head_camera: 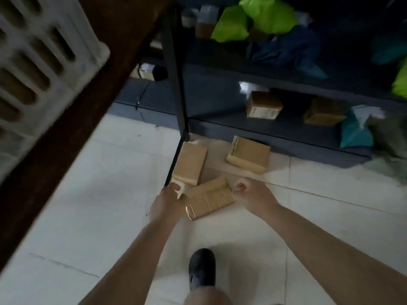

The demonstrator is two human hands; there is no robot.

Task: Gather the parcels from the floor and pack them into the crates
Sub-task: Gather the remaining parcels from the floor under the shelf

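Three brown cardboard parcels lie on the pale tiled floor. The nearest parcel (209, 198) lies between my hands. A second parcel (190, 164) leans by the black shelf leg, and a third parcel (248, 154) sits against the shelf base. My left hand (169, 200) reaches down to the nearest parcel's left end, with its fingers hidden behind the hand. My right hand (247, 189) is curled into a loose fist just off that parcel's right corner, with nothing visible in it. A white slotted crate (33, 62) stands blurred on a brown table at the upper left.
A dark shelf unit (176, 84) fills the upper right, holding more brown boxes (263, 105), green bags (259, 16) and teal bags (354, 133). The brown table edge (72, 119) runs diagonally on the left. My dark shoe (201, 268) stands on the tiles below.
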